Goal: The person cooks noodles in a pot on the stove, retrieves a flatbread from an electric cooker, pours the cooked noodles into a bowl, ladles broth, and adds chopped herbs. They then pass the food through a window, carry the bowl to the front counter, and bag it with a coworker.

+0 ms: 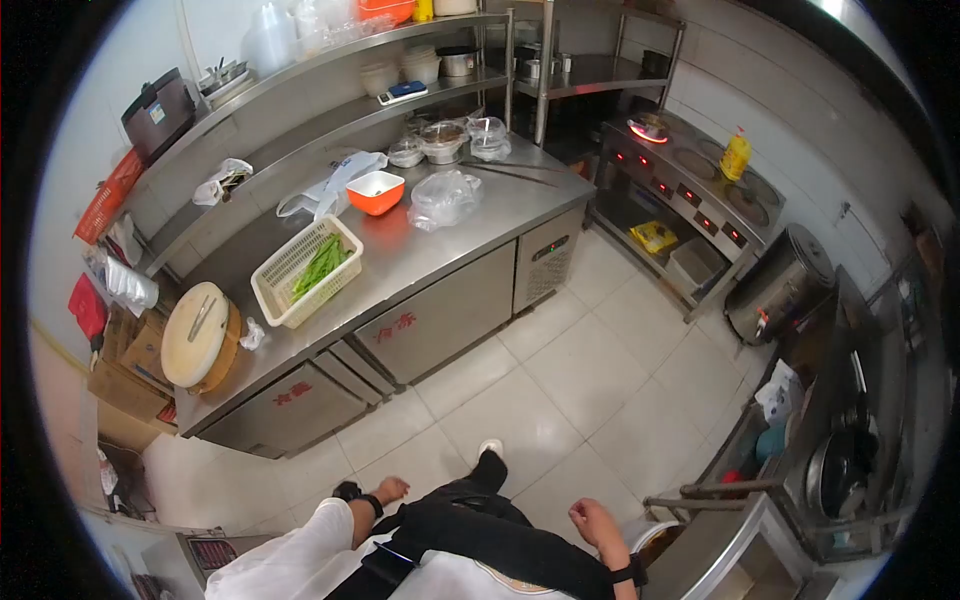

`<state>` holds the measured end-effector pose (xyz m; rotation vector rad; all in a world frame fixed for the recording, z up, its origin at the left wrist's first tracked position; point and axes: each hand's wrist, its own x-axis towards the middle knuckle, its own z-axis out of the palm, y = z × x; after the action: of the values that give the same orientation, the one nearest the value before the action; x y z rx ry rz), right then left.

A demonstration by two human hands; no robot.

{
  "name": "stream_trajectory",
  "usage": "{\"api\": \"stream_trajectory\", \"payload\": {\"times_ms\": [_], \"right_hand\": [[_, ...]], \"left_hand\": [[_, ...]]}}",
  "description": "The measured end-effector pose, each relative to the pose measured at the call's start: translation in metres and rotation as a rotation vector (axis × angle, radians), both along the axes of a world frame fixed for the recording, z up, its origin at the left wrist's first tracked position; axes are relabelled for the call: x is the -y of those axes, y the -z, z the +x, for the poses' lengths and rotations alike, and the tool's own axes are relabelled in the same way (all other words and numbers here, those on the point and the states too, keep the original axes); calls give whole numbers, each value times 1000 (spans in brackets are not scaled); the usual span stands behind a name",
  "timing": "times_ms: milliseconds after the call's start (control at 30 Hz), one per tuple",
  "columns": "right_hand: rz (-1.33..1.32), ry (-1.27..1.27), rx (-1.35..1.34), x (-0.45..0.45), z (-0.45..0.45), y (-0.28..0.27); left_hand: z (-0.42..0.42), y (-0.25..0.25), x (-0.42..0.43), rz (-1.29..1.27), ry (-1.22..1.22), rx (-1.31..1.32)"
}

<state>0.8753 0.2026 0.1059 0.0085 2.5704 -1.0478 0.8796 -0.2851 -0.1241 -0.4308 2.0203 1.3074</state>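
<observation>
My left hand hangs low beside my body over the tiled floor, fingers loosely bent, holding nothing visible. My right hand is out to the other side, fingers slightly curled and with nothing in it. Both wrists carry a black band. Closest to my right hand is the metal-framed cabinet at lower right. Ahead of me, a steel counter bears a cream basket of green vegetables, an orange square bowl and a clear plastic bag. Neither hand touches these.
A round cutting board with a knife sits at the counter's left end. At the back right is a stove with one glowing burner and a yellow bottle. A metal drum stands right; pans lie lower right.
</observation>
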Motion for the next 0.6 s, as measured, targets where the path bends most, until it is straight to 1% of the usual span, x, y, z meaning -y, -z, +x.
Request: {"api": "stream_trajectory", "payload": {"times_ms": [67, 133, 167, 200, 233, 267, 300, 333, 367, 433, 467, 500, 533, 567, 600], "right_hand": [[-90, -26, 53, 10, -32, 16], [-119, -61, 71, 25, -47, 37], [-105, -81, 82, 30, -58, 52], [-89, -51, 174, 32, -70, 72], [-74, -19, 267, 32, -84, 78], [-65, -37, 283, 25, -99, 68], [-58, 23, 216, 17, -117, 43], [-55, 86, 145, 7, -135, 30], [-57, 79, 154, -2, -152, 34], [-55, 32, 167, -20, -185, 47], [-54, 30, 178, -26, -202, 55], [-44, -44, 157, -31, -221, 63], [-38, -121, 137, -33, -237, 66], [-42, -131, 149, -33, -253, 62], [-124, -101, 183, -29, -275, 53]], "left_hand": [[3, 10, -15, -141, 132, 59], [-19, 26, -19, -292, 307, -7], [-39, 38, -17, -385, 423, -107], [-64, 50, -16, -495, 543, -230], [-92, 60, -17, -620, 644, -367], [-125, 69, -19, -750, 712, -494], [-160, 72, -25, -786, 962, -523], [-189, 66, -48, -348, 325, -363], [-223, 56, -56, -388, 650, -643], [-282, 50, -85, 175, 254, -575], [-309, 31, -107, 46, 203, -471], [-331, 0, -128, -83, 152, -362], [-349, 3, -140, -58, 141, -354], [-367, 6, -151, -34, 125, -348], [-382, 2, -166, -14, 175, -368]]}}
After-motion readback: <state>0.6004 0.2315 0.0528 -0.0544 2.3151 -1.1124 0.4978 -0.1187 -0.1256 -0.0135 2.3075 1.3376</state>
